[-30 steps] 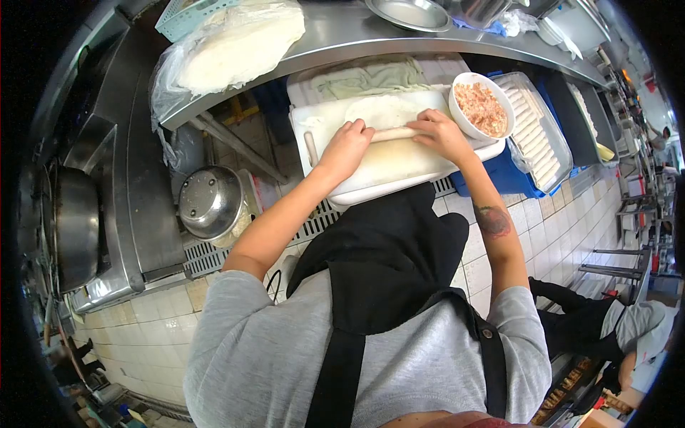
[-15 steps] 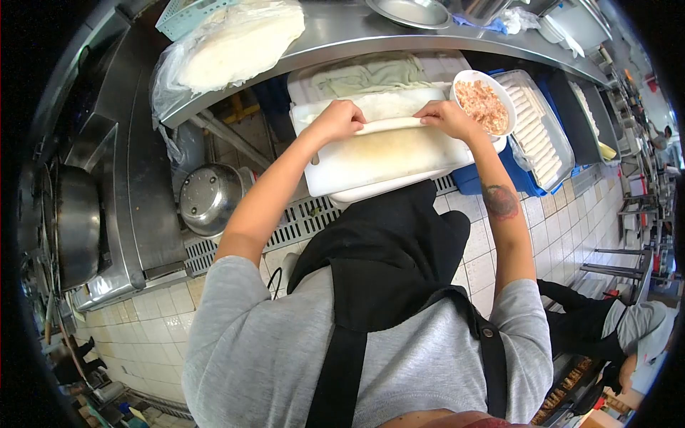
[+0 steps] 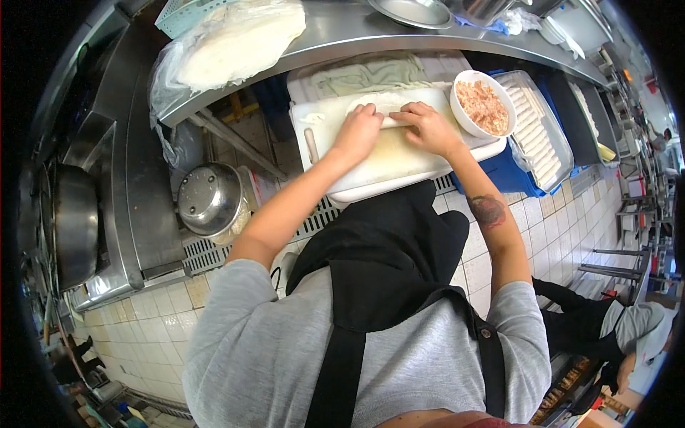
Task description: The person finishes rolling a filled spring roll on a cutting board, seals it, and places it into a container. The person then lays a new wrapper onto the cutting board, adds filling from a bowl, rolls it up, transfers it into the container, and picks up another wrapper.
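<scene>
A pale, thin-wrapped roll (image 3: pixel 392 123) lies across a white cutting board (image 3: pixel 399 160). My left hand (image 3: pixel 362 133) is on its left part, fingers bent over it and covering that end. On its right part, my right hand (image 3: pixel 429 130) has its thumb and fingers closed around the wrapper. Only a short stretch of roll shows between the hands. Beyond them lies a flat, whitish wrapper sheet (image 3: pixel 378 100). Close to the right hand stands a white bowl (image 3: pixel 459 123) of pinkish chopped filling (image 3: pixel 484 105).
To the right, a tray (image 3: pixel 562 146) holds several finished white rolls (image 3: pixel 531 132). A folded green cloth (image 3: pixel 371 75) lies behind the board. Above runs a steel shelf (image 3: pixel 335 44) with bagged dough (image 3: pixel 239 43). A metal pot (image 3: pixel 208 198) stands at left. Another person (image 3: pixel 621 321) is at lower right.
Both hands have moved inward along the roll, closer together, and the left hand now covers more of it. Less of the roll shows between them.
</scene>
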{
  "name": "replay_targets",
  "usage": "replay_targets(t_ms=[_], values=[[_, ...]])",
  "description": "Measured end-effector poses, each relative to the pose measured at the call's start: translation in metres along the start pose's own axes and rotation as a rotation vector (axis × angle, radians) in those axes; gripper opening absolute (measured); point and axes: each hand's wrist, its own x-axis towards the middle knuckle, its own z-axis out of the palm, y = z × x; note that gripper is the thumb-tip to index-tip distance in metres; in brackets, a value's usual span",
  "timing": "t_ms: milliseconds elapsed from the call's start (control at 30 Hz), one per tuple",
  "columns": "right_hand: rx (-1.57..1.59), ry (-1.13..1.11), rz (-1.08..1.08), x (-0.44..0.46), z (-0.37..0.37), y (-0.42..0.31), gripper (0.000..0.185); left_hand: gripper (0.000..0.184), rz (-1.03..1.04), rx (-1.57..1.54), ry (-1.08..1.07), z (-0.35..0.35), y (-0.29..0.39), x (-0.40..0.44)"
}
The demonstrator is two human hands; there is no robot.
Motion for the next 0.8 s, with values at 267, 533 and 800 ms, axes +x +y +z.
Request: replay_targets(t_ms=[267, 533, 800], values=[[0.041, 0.029, 0.055, -0.008, -0.005, 0.02, 0.036, 0.023, 0.051, 0.036, 0.064, -0.002, 0.003, -0.017], [0.122, 0.086, 0.174, -0.015, -0.019, 0.02, 0.032, 0.022, 0.022, -0.234, -0.016, -0.021, -0.019, -0.007], [0.199, -0.146, 0.299, 0.014, -0.02, 0.055, 0.014, 0.016, -0.044, -0.195, -0.18, -0.02, -0.047, 0.021]])
